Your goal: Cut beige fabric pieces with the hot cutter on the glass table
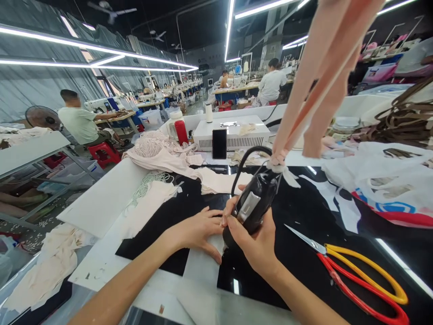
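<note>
My right hand [255, 243] is wrapped round a black handheld electric tool [254, 203] with a silver plate and a thick black cable. The tool stands over the black glossy work surface [287, 271], near the middle. Just left of it, my left hand [199, 230] lies with its fingers spread on a pale strip [203, 262], fingertips close to the tool's base. Whitish cloth is tied around the tool's top, where peach fabric strips [314, 81] hang down from above. What lies directly under the tool is hidden.
Scissors [324, 248] with red and yellow handles lie at the right. Behind are a white box [233, 133], a phone [219, 144] and a red bottle [181, 132]. Beige fabric [158, 153] is heaped at the left, a plastic bag [389, 180] at the right. Several people sit beyond.
</note>
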The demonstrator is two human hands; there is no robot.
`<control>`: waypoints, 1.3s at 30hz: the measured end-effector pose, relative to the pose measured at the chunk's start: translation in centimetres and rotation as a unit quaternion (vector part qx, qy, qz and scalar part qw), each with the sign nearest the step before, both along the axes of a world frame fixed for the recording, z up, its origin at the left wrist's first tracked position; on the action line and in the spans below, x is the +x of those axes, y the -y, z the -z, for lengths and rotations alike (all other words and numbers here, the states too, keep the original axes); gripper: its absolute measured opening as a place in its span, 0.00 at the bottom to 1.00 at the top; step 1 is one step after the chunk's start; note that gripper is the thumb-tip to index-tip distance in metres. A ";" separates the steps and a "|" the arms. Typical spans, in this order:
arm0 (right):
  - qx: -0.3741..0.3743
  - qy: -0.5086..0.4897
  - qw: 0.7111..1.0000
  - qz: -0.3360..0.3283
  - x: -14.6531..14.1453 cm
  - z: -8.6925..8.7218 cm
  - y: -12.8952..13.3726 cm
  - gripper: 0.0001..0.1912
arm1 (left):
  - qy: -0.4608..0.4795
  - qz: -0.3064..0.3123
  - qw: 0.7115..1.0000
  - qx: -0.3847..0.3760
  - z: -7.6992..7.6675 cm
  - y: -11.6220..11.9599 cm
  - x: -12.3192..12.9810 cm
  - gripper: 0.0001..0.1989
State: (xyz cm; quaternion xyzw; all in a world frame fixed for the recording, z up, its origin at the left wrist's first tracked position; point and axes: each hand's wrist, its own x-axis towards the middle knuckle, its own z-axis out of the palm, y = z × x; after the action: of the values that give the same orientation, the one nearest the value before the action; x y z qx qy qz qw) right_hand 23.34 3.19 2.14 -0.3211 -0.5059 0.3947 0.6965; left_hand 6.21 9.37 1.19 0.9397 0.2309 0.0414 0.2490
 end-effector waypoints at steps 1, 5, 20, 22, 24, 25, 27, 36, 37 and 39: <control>0.002 -0.003 1.000 0.002 0.0 0.1 0.0 0.21 | -0.002 -0.001 1.000 0.012 0.1 0.2 -0.1 0.34; 0.013 -0.013 1.000 0.011 0.1 0.4 -0.1 0.22 | 0.025 -0.080 0.994 0.066 0.6 2.2 -0.9 0.42; 0.045 -0.005 0.999 0.010 1.2 -1.0 -0.8 0.20 | 0.029 -0.241 0.956 0.165 3.2 10.2 -2.4 0.17; 0.044 -0.004 0.999 0.012 1.4 -1.2 -1.0 0.19 | 0.029 -0.221 0.958 0.179 3.2 10.2 -2.7 0.19; 0.044 -0.005 0.999 0.014 1.5 -1.3 -1.2 0.19 | 0.023 -0.197 0.962 0.188 3.2 10.4 -2.9 0.20; 0.043 -0.004 0.999 0.015 1.5 -1.3 -1.3 0.18 | 0.016 -0.190 0.963 0.189 3.2 10.4 -3.0 0.21; 0.038 0.002 0.999 0.017 1.5 -1.3 -1.4 0.16 | 0.001 -0.187 0.966 0.180 3.1 10.5 -3.2 0.21; 0.026 0.034 0.999 0.028 1.7 -1.0 -1.2 0.17 | 0.018 -0.191 0.969 0.156 2.2 10.0 -3.6 0.17; 0.027 0.034 0.999 0.029 1.8 -1.0 -1.1 0.17 | 0.025 -0.198 0.967 0.161 2.0 9.8 -3.6 0.17; 0.028 0.034 0.999 0.032 2.1 -1.0 -0.9 0.17 | 0.034 -0.220 0.959 0.174 1.6 9.5 -3.4 0.16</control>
State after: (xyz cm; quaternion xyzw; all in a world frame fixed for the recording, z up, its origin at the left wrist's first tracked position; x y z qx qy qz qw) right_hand 25.48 4.05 3.13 -0.3310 -0.5296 0.3468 0.6998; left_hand 2.85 -0.08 -0.41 0.8926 0.4122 0.1671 0.0738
